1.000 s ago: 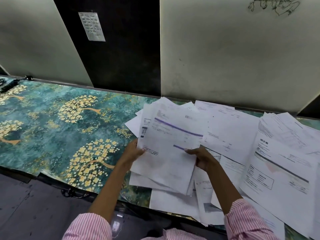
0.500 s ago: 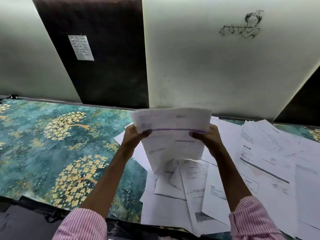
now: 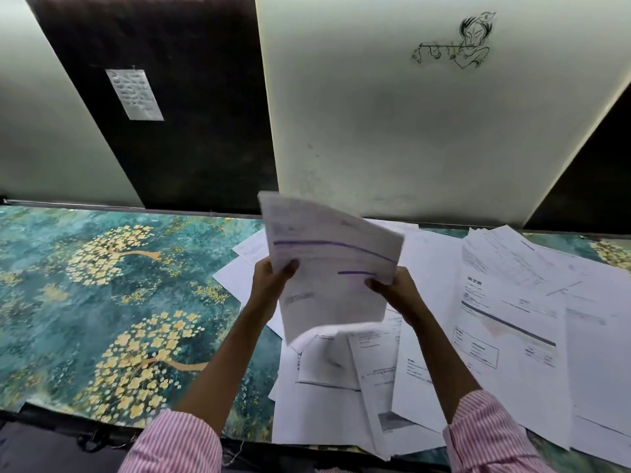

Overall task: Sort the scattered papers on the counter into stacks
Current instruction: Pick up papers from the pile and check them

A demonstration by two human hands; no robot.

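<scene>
A small bundle of white printed sheets [image 3: 327,268] with purple lines is held up above the counter, tilted. My left hand [image 3: 271,279] grips its left edge with the thumb on the front. My right hand [image 3: 396,290] grips its right edge, thumb also on the front. Below and to the right, several loose white papers [image 3: 505,322] lie scattered and overlapping on the counter [image 3: 102,302]. Some sheets [image 3: 341,404] hang over the near edge.
The counter has a teal covering with yellow flower trees across its left half. Behind it stand pale wall panels [image 3: 392,131] and a dark panel with a small taped note [image 3: 135,94]. A line drawing [image 3: 454,42] marks the wall.
Both hands lifted the bundle off the pile and raised it upright. It has since tilted, the left corner higher, and the view turned a little upward.
</scene>
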